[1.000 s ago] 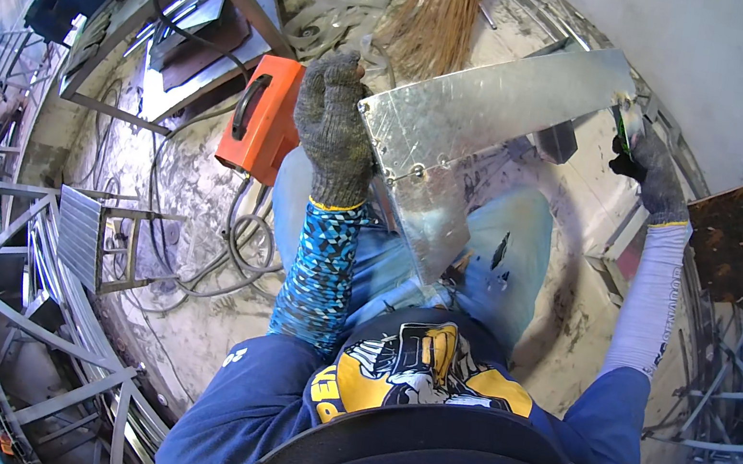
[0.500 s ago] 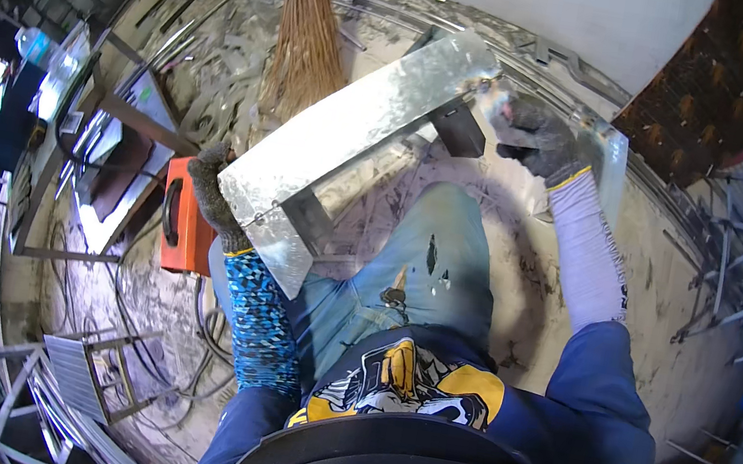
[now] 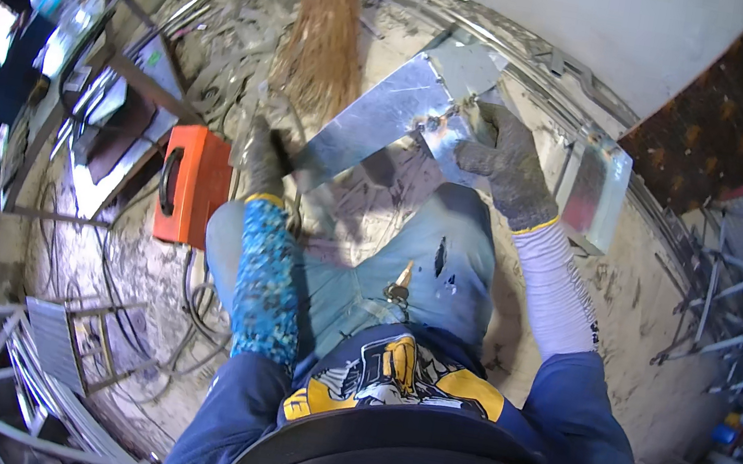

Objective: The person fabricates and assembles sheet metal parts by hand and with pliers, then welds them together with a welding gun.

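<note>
The right hand (image 3: 510,168), in a grey glove, is closed on the bent metal piece (image 3: 380,117), fingers and thumb curled around its right end, close to the scorched spot at the bend. The left hand (image 3: 266,159), also gloved, is blurred beside the piece's lower left end; whether its fingers are open or pinching the edge, I cannot tell. The piece is held tilted above the floor (image 3: 509,346), just beyond the knees. Near the left hand stands an orange box (image 3: 194,185); a broom (image 3: 326,40) is just past the piece
</note>
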Demonstrator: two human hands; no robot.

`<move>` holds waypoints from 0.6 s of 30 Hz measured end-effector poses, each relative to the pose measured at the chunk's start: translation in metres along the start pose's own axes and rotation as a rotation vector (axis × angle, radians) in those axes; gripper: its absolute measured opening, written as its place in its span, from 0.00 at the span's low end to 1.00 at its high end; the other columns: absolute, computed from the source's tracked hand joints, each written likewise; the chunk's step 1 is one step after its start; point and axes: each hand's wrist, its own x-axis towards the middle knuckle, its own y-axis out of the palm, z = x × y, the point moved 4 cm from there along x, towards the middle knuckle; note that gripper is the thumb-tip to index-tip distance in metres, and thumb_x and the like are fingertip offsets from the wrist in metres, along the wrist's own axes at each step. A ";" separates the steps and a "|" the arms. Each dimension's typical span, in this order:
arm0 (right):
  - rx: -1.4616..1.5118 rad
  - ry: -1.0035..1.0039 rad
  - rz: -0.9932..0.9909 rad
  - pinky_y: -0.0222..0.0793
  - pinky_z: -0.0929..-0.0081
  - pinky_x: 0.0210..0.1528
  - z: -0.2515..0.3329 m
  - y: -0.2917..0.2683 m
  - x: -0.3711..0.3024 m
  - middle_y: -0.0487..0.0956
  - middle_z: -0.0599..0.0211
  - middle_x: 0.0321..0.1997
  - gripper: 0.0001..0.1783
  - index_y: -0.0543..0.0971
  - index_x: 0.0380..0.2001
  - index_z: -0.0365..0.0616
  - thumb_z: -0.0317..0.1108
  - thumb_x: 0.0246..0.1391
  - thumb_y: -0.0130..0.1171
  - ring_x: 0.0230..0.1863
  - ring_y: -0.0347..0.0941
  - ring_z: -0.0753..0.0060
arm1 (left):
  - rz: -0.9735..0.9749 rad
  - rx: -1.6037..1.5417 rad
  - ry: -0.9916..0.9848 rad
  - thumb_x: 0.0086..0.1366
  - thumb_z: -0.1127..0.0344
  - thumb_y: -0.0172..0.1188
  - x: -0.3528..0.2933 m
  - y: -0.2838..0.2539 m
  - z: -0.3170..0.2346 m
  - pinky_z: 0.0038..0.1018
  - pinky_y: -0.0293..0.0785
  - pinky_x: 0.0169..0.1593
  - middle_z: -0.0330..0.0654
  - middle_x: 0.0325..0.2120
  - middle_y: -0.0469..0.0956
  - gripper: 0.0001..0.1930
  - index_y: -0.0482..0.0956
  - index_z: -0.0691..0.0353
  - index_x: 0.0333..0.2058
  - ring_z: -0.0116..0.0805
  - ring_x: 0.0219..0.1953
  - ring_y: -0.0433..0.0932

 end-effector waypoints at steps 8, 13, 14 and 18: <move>-0.370 -0.088 0.078 0.74 0.67 0.50 -0.011 0.100 0.005 0.80 0.51 0.45 0.38 0.74 0.51 0.30 0.41 0.39 0.75 0.45 0.78 0.65 | -0.305 0.445 0.777 0.70 0.65 0.47 -0.054 0.090 0.038 0.37 0.56 0.69 0.60 0.60 0.68 0.24 0.66 0.72 0.62 0.55 0.63 0.65; -0.333 -0.008 -0.057 0.78 0.69 0.42 -0.043 0.101 0.012 0.81 0.51 0.42 0.36 0.75 0.50 0.28 0.36 0.36 0.73 0.41 0.80 0.65 | -0.282 0.096 0.750 0.71 0.58 0.48 -0.121 0.167 -0.053 0.42 0.46 0.72 0.58 0.64 0.62 0.28 0.62 0.67 0.65 0.54 0.69 0.58; -0.301 0.045 -0.009 0.78 0.71 0.37 -0.043 0.104 0.010 0.82 0.54 0.40 0.34 0.75 0.49 0.29 0.35 0.38 0.73 0.37 0.80 0.68 | -0.347 0.296 0.842 0.70 0.56 0.48 -0.120 0.163 -0.056 0.46 0.44 0.72 0.58 0.65 0.62 0.29 0.61 0.66 0.65 0.53 0.69 0.57; -0.393 0.182 0.082 0.76 0.65 0.48 -0.080 0.111 0.009 0.82 0.49 0.42 0.37 0.75 0.49 0.28 0.41 0.37 0.74 0.42 0.81 0.57 | -0.418 0.591 0.548 0.68 0.53 0.50 -0.096 0.123 0.003 0.52 0.42 0.71 0.56 0.68 0.55 0.34 0.56 0.63 0.68 0.54 0.71 0.52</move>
